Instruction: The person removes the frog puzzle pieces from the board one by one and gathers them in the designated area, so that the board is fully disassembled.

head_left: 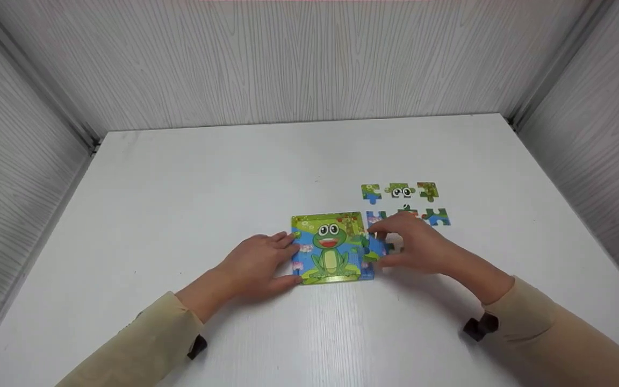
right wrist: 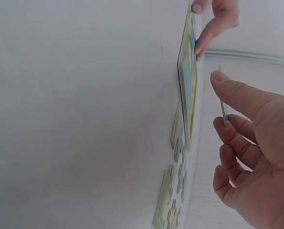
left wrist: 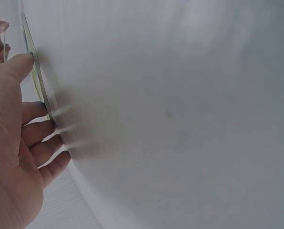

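A square frog puzzle board [head_left: 331, 258] lies in the middle of the table, its frog picture facing up. The left hand [head_left: 258, 266] rests against the board's left side, fingertips on that edge and thumb at the lower left corner. Beside the board's right edge, the right hand [head_left: 417, 244] pinches a blue and green puzzle piece [head_left: 376, 247] between thumb and fingers. The right wrist view shows this thin piece [right wrist: 222, 102] edge-on, raised off the table. At the board's lower right, another blue piece [head_left: 367, 273] sticks out; whether it lies beneath or beside the board, I cannot tell.
Loose puzzle pieces lie behind the right hand: a green and blue corner [head_left: 371, 192], one with eyes [head_left: 400, 191], a brown and green one [head_left: 427, 190] and a blue and green one [head_left: 437, 216]. The hand partly covers others. Grey wood-grain panels [head_left: 266, 64] enclose the white table [head_left: 180, 183].
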Tool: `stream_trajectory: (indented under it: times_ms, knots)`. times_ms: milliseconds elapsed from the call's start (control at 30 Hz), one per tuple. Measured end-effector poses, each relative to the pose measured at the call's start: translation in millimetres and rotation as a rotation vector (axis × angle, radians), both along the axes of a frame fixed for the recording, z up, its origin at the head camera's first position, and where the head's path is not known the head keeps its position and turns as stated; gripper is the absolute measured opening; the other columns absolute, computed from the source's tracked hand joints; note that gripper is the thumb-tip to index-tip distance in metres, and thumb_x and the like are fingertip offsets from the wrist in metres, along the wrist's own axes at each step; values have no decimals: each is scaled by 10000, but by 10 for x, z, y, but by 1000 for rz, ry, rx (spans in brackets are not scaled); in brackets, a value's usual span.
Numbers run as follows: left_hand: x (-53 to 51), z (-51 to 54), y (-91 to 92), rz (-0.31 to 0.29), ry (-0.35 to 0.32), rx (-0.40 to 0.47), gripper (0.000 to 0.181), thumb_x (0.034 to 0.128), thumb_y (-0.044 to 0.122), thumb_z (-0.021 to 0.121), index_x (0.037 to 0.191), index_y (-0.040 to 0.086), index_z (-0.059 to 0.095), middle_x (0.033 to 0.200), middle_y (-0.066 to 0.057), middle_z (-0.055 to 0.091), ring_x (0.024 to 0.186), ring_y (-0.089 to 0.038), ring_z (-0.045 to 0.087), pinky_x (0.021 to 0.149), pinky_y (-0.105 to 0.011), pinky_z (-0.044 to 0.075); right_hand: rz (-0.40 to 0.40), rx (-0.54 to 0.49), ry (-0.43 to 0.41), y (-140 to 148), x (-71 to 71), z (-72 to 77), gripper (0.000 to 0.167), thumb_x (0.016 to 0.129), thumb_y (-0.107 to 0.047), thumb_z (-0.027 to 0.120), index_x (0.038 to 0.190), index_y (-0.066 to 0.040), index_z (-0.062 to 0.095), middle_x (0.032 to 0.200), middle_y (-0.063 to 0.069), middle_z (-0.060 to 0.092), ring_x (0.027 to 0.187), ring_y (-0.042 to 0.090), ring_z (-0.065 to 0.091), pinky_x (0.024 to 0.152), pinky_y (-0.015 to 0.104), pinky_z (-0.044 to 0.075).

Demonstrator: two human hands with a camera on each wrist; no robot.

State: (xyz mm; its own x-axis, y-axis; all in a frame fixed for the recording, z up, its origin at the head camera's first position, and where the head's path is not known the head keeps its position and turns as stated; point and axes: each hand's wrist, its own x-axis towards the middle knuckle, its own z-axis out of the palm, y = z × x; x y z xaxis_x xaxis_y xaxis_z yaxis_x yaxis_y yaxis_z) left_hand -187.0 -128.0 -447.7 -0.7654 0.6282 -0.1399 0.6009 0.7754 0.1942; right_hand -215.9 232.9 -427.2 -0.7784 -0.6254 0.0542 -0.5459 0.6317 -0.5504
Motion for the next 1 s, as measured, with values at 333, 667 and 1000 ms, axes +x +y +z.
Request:
stream_trajectory:
  times_ms: [333, 667, 1000]
  knots:
    - [3, -6, 3, 8, -4, 6, 776, 1023, 634, 531, 1581, 95, 518, 1638, -97, 455, 1535, -282, 404, 1195, -523, 395, -94, 15, -60, 402, -61, 66, 630, 824, -178, 942, 1396, -87, 694, 1176, -18, 702, 1155, 294, 570, 1008, 534, 487]
    - [13, 13, 8, 17, -13, 21, 759, 1021, 621, 542, 1572, 97, 532, 1636, -96, 456, 1535, -279, 405, 1206, -505, 382, -202, 53, -103, 749, -71, 93, 664, 850, -154, 911, 1466, -166, 664, 1213, 23, 686, 1184, 310, 566, 1005, 557, 495]
    - [19, 8, 11, 27, -22, -5, 779, 1016, 640, 533, 1585, 109, 515, 1647, -81, 444, 1539, -277, 398, 1207, -515, 380, -244, 64, -135, 992, -84, 79, 657, 864, -243, 915, 1462, -157, 656, 1276, 61, 678, 1183, 277, 581, 986, 542, 491]
